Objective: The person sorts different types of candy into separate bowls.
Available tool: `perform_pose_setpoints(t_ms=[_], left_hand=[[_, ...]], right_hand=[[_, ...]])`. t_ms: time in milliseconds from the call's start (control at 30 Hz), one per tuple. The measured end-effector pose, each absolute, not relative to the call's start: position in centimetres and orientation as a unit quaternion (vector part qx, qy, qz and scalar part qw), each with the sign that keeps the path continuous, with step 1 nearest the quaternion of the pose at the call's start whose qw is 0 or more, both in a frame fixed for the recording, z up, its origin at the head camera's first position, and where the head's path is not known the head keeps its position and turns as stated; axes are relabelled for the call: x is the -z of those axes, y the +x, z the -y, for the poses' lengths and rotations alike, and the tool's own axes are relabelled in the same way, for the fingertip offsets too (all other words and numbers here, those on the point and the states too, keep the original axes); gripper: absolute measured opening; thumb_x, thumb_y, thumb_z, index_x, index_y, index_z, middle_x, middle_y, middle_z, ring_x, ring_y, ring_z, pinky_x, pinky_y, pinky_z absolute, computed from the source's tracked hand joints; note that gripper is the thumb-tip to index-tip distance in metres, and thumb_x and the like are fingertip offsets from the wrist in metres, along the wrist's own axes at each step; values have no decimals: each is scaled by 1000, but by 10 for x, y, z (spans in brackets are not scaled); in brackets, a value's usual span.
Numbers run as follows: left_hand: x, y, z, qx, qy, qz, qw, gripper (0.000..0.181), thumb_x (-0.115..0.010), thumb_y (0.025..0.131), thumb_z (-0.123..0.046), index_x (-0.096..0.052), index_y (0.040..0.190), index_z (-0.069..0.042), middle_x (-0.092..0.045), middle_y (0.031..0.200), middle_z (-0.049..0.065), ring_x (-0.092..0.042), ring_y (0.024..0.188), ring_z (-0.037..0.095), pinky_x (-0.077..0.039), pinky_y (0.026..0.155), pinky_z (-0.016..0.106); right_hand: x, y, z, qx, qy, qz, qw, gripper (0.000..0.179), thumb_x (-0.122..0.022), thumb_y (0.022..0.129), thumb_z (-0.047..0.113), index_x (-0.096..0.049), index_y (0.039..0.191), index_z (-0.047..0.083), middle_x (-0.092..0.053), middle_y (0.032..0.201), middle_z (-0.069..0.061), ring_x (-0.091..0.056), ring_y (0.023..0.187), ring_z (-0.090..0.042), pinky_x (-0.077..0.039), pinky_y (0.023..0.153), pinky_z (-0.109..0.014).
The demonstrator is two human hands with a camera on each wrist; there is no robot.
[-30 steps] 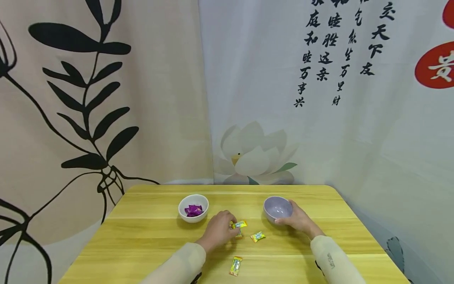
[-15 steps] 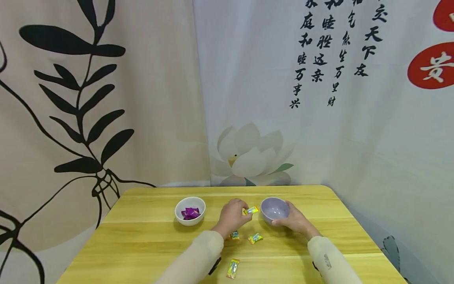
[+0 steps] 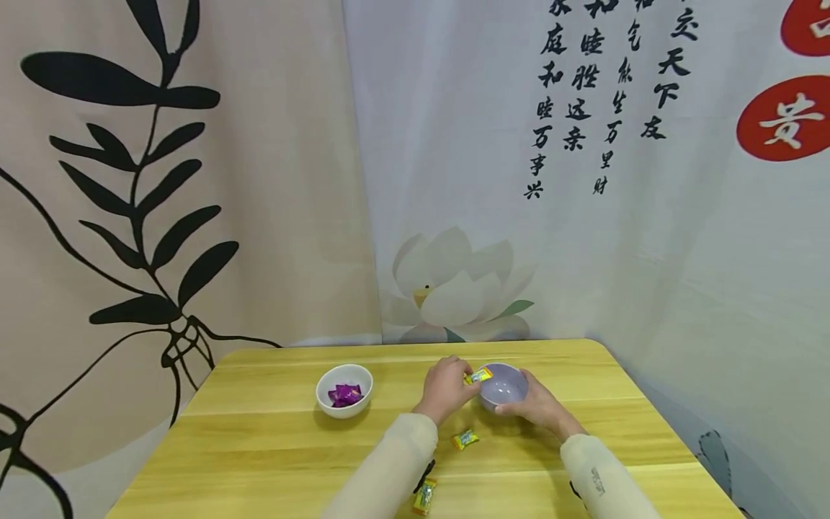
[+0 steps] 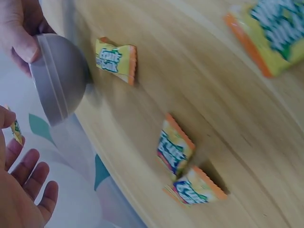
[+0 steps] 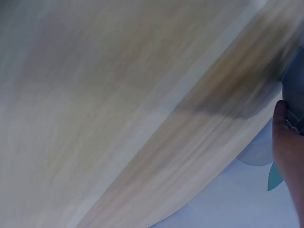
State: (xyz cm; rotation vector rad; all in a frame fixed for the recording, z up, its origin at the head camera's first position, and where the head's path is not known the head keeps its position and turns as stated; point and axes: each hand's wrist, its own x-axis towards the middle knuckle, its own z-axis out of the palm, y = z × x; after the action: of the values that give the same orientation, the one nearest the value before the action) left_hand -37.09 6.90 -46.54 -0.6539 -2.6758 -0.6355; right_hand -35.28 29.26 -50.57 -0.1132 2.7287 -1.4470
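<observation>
My left hand (image 3: 447, 389) pinches a yellow wrapped candy (image 3: 480, 375) between thumb and fingers, at the left rim of a light purple bowl (image 3: 506, 389). The other fingers of that hand are spread in the left wrist view. Around the right side of the bowl, my right hand (image 3: 543, 408) holds it with thumb in front. Another yellow candy (image 3: 465, 439) lies on the table before the bowl, and one more (image 3: 424, 497) lies nearer the front, partly behind the left sleeve. Two touching candies (image 4: 175, 147) show in the left wrist view.
A white bowl (image 3: 321, 395) with purple-wrapped pieces (image 3: 345, 395) stands to the left on the wooden table (image 3: 259, 447). Behind the table's far edge hangs a printed cloth (image 3: 292, 216). The right wrist view is blurred, showing mostly tabletop.
My left hand has lifted a yellow candy from the table and carried it right and away to the purple bowl's rim. The right hand keeps its hold on the bowl.
</observation>
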Motion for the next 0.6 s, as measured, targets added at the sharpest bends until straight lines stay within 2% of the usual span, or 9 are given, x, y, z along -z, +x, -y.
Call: perform_pose_setpoints(t_ms=[233,467,600], left_hand=[[462,-374,-85,204,-216,943,150,26,-76,84,-37,-76,99,-15,-66,92,-3,-61,89,17,-50,79,36],[461,-373,-88,185,-219,951,116,35,-73,90,-38,-73,117,-16,-68,108,4,-63,98,24,-52,84,42],[463,-374,-80,193,-215,949,125,31,-75,89,-34,-74,114,-16,-69,109,4,-63,100,26,-51,82,44]], right_hand=[[506,-351,-291,469,-32,-882,23,119,-88,73,37,-13,153,-8,-32,150,-31,-42,130,-42,-33,107,-58],[504,-350,-290,464,-39,-885,24,118,-88,74,37,-13,153,-9,-32,151,-32,-41,131,-43,-35,106,-58],[502,-350,-292,463,-47,-885,17,116,-88,73,34,-15,151,-11,-34,148,-33,-40,132,-45,-32,107,-60]])
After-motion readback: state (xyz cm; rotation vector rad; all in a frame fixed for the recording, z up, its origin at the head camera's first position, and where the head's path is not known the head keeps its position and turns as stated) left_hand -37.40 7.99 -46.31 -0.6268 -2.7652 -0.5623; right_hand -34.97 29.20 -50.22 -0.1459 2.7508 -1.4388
